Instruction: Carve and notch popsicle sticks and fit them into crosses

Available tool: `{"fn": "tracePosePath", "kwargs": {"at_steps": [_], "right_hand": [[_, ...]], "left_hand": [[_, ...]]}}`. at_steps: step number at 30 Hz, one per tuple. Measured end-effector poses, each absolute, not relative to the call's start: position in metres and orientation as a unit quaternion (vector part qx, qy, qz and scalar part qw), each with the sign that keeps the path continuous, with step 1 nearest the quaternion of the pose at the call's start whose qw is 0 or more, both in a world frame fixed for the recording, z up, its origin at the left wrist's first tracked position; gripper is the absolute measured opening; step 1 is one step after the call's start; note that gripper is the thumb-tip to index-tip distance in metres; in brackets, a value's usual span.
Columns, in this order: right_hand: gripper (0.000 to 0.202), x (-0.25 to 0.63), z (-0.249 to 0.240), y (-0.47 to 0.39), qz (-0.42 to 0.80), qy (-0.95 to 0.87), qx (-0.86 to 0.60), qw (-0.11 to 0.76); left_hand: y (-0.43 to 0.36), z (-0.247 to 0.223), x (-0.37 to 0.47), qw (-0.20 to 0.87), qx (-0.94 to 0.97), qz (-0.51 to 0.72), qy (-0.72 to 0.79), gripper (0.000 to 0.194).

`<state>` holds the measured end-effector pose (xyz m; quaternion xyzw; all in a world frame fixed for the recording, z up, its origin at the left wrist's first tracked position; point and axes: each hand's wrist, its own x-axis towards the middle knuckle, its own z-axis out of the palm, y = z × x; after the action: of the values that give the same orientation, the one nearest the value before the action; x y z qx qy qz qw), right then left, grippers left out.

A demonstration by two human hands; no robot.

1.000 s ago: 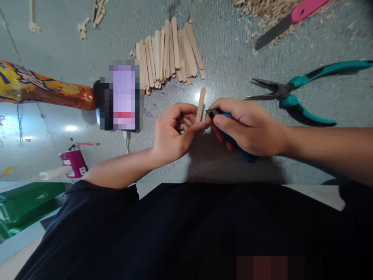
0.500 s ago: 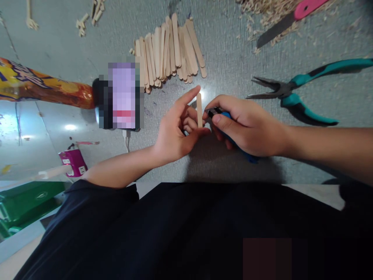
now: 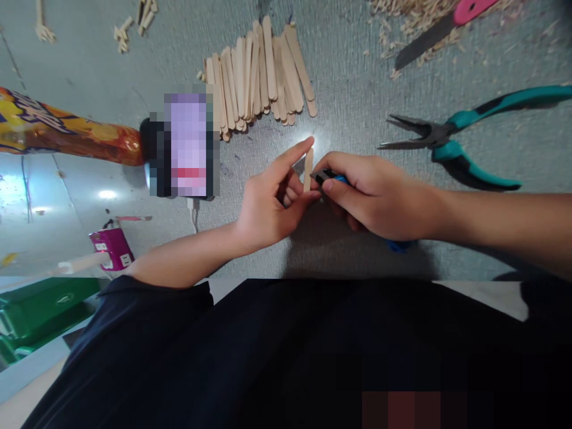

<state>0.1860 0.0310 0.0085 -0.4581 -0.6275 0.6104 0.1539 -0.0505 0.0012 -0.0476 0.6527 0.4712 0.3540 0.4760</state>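
Observation:
Between the index finger and thumb of my left hand [image 3: 277, 199] is a short wooden craft stick [image 3: 308, 170], held nearly upright in the view. My right hand [image 3: 375, 187] is wrapped round a blue and black utility knife [image 3: 330, 177], its tip at the stick's right edge. Most of the knife's handle is hidden by my fingers, with a bit of blue showing below the palm. Beyond my hands lies a row of loose craft sticks [image 3: 257, 74], side by side and partly overlapping.
Teal-handled pliers [image 3: 440, 136] lie jaws apart on the right. Behind them are a pink-handled blade [image 3: 424, 44] and wood shavings [image 3: 411, 18]. To the left are a blurred-out phone [image 3: 188, 143], an orange bottle [image 3: 75, 134] and a purple power adapter [image 3: 111, 247].
The held stick has shifted slightly right and tilted a little. My right hand has turned slightly, and the knife's tip now meets the stick's edge.

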Motion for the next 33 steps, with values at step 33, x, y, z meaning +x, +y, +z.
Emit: {"fn": "tracePosePath", "kwargs": {"at_steps": [33], "right_hand": [[0.022, 0.178, 0.013, 0.031, 0.512, -0.695, -0.504, 0.038]], "left_hand": [[0.004, -0.049, -0.053, 0.369, 0.763, 0.308, 0.432, 0.065]]}}
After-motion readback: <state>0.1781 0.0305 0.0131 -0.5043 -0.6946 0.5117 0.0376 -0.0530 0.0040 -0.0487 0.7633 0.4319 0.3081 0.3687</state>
